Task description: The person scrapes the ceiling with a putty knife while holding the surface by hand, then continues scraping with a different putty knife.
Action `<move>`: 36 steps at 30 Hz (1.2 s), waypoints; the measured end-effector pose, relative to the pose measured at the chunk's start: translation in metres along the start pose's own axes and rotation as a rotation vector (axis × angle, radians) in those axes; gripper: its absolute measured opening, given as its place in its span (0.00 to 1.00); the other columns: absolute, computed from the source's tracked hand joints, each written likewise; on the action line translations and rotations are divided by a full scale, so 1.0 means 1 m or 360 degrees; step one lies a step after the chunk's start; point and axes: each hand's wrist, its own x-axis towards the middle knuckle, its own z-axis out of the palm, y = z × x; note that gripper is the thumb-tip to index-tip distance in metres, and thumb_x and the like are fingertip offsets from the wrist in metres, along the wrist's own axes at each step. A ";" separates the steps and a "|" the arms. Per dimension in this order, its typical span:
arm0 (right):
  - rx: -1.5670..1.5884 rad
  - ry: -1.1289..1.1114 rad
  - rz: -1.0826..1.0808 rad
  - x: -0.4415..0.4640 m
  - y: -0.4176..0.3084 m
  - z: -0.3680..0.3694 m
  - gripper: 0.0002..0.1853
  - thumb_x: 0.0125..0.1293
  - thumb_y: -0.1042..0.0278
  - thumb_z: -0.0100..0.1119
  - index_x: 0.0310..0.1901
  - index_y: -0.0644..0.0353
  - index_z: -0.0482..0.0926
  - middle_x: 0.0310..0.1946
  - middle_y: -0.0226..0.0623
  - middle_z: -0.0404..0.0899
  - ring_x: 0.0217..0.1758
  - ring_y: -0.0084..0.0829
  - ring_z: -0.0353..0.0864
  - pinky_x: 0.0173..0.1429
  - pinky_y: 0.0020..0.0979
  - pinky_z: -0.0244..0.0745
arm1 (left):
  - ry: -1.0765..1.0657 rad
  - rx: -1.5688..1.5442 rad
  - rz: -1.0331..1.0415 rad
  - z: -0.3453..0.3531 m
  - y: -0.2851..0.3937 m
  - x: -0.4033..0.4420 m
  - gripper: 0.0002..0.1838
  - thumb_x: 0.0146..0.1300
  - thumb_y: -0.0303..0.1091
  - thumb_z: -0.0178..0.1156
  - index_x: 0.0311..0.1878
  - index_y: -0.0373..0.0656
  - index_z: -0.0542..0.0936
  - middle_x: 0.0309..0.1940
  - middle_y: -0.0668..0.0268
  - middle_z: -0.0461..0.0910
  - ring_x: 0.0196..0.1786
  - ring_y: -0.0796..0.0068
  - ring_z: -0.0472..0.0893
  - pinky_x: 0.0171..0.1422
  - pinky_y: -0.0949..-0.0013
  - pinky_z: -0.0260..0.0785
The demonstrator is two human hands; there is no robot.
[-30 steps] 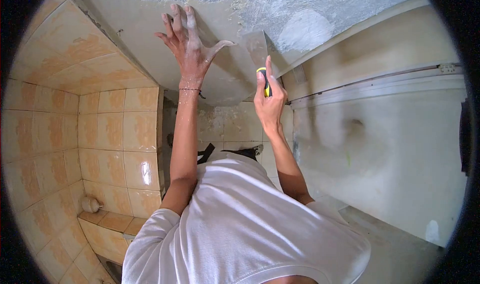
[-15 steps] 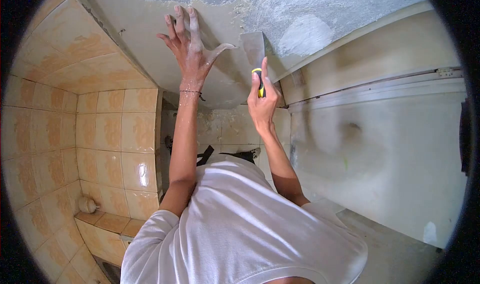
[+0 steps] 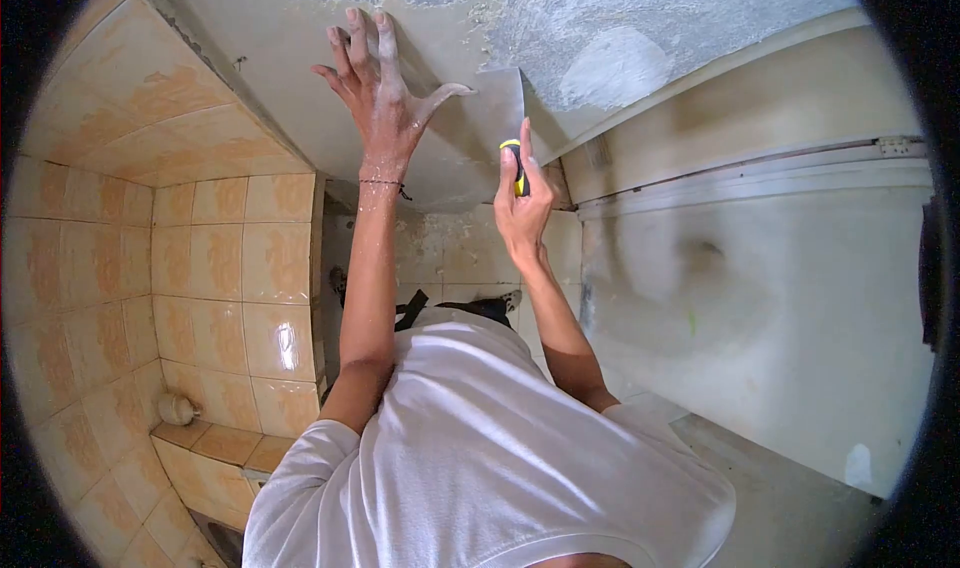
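My right hand (image 3: 522, 208) grips a putty knife (image 3: 500, 103) by its black and yellow handle, with the index finger stretched along toward the blade. The wide metal blade lies against the wall (image 3: 440, 53), by the edge where the smooth beige coat meets rough grey plaster (image 3: 650, 8). Spread on the smooth part of the wall, my left hand (image 3: 385, 108) is open and holds nothing. White dust covers its fingers and wrist, and a thin dark bracelet (image 3: 382, 182) circles that wrist. A pale white patch (image 3: 615, 68) shows on the grey plaster, right of the blade.
Orange and cream tiles (image 3: 215, 258) line the wall at left. A tiled ledge (image 3: 205, 446) with a small round beige object (image 3: 177, 409) is at lower left. To the right stands a pale door-like panel (image 3: 740, 298) below a ledge with a metal strip.
The putty knife's blade has shifted slightly left and turned, showing more of its width. My right hand moved slightly left with it. My left hand stays nearly in place.
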 end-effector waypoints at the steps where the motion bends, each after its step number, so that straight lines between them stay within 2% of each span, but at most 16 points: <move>1: -0.0072 -0.0030 -0.0081 0.004 0.001 -0.005 0.23 0.79 0.72 0.58 0.72 0.68 0.76 0.58 0.55 0.87 0.42 0.37 0.92 0.44 0.32 0.83 | 0.0003 -0.0004 -0.0001 0.000 0.000 0.000 0.70 0.46 0.70 0.76 0.87 0.46 0.53 0.89 0.57 0.44 0.89 0.47 0.36 0.85 0.29 0.17; 2: -0.0076 -0.0030 -0.0075 0.007 0.006 -0.009 0.23 0.79 0.72 0.58 0.72 0.68 0.76 0.58 0.55 0.87 0.42 0.37 0.92 0.44 0.32 0.83 | -0.0003 -0.0009 -0.0003 0.000 -0.001 -0.001 0.70 0.46 0.70 0.76 0.87 0.46 0.53 0.89 0.57 0.44 0.89 0.47 0.36 0.85 0.29 0.17; 5: -0.0089 -0.0055 -0.0428 0.020 0.024 -0.016 0.22 0.80 0.70 0.58 0.71 0.68 0.77 0.60 0.56 0.85 0.39 0.41 0.92 0.44 0.35 0.83 | -0.0073 0.0048 -0.0025 -0.001 -0.001 -0.002 0.70 0.46 0.68 0.77 0.87 0.46 0.54 0.89 0.57 0.44 0.89 0.47 0.36 0.85 0.29 0.17; 9: -0.0100 -0.0103 -0.0413 0.017 0.029 -0.023 0.22 0.80 0.70 0.57 0.71 0.67 0.77 0.57 0.55 0.87 0.36 0.40 0.90 0.42 0.36 0.82 | -0.0057 0.0034 -0.0046 0.000 -0.001 -0.001 0.70 0.45 0.68 0.77 0.87 0.46 0.54 0.89 0.58 0.44 0.89 0.47 0.36 0.85 0.29 0.17; 11: -0.0097 -0.0129 -0.0165 0.010 0.029 -0.024 0.25 0.82 0.70 0.54 0.76 0.64 0.72 0.53 0.52 0.88 0.33 0.38 0.86 0.40 0.35 0.80 | -0.0082 0.0053 -0.0047 -0.002 -0.001 -0.002 0.71 0.45 0.68 0.78 0.87 0.46 0.54 0.89 0.58 0.44 0.89 0.47 0.36 0.85 0.29 0.17; 12: -0.0095 -0.0135 -0.0166 0.014 0.021 -0.024 0.25 0.82 0.70 0.54 0.76 0.64 0.72 0.53 0.52 0.88 0.33 0.38 0.86 0.40 0.35 0.80 | -0.0035 0.0032 -0.0020 -0.001 -0.001 -0.001 0.70 0.45 0.68 0.77 0.87 0.46 0.54 0.89 0.58 0.44 0.89 0.48 0.36 0.85 0.29 0.17; 15: -0.0019 -0.0243 -0.0112 0.028 -0.006 -0.024 0.29 0.83 0.70 0.49 0.82 0.63 0.61 0.49 0.51 0.87 0.33 0.32 0.82 0.40 0.34 0.79 | -0.0001 -0.0002 -0.0011 0.000 0.000 -0.001 0.70 0.45 0.69 0.77 0.87 0.46 0.55 0.89 0.59 0.44 0.89 0.47 0.36 0.85 0.28 0.17; 19: 0.0120 -0.0378 0.0045 0.026 -0.013 -0.022 0.29 0.83 0.70 0.50 0.82 0.64 0.61 0.47 0.53 0.87 0.35 0.34 0.83 0.41 0.35 0.79 | -0.0008 -0.0006 -0.0005 -0.001 0.000 -0.001 0.70 0.45 0.69 0.77 0.87 0.47 0.54 0.89 0.59 0.44 0.89 0.47 0.36 0.85 0.27 0.19; 21: 0.0004 -0.0067 -0.0238 0.025 -0.014 -0.019 0.29 0.82 0.72 0.52 0.81 0.65 0.63 0.46 0.54 0.87 0.35 0.38 0.84 0.42 0.36 0.79 | -0.0006 0.0005 -0.0007 -0.002 -0.001 -0.001 0.70 0.45 0.70 0.76 0.87 0.47 0.54 0.89 0.59 0.44 0.89 0.47 0.36 0.84 0.26 0.20; 24: -0.0151 -0.0050 -0.0184 0.019 -0.016 -0.010 0.28 0.80 0.73 0.54 0.79 0.66 0.67 0.48 0.56 0.87 0.35 0.41 0.85 0.41 0.37 0.80 | -0.0006 -0.0004 -0.0017 0.001 0.000 -0.002 0.70 0.46 0.71 0.75 0.87 0.48 0.53 0.89 0.58 0.44 0.89 0.47 0.36 0.84 0.26 0.22; 31: -0.0218 -0.0035 -0.0250 0.011 -0.012 0.000 0.28 0.78 0.75 0.55 0.79 0.58 0.70 0.37 0.47 0.86 0.32 0.42 0.86 0.36 0.40 0.79 | 0.0020 0.0041 0.0033 0.000 -0.001 -0.001 0.70 0.47 0.73 0.74 0.88 0.49 0.52 0.89 0.58 0.43 0.89 0.47 0.35 0.85 0.26 0.22; 36: -0.0140 0.0035 -0.0339 0.020 -0.010 -0.005 0.30 0.78 0.75 0.55 0.80 0.56 0.68 0.38 0.46 0.85 0.33 0.42 0.86 0.38 0.41 0.80 | -0.0029 0.0078 -0.0005 -0.001 -0.002 -0.002 0.70 0.47 0.73 0.74 0.88 0.49 0.53 0.89 0.59 0.44 0.90 0.48 0.34 0.85 0.26 0.21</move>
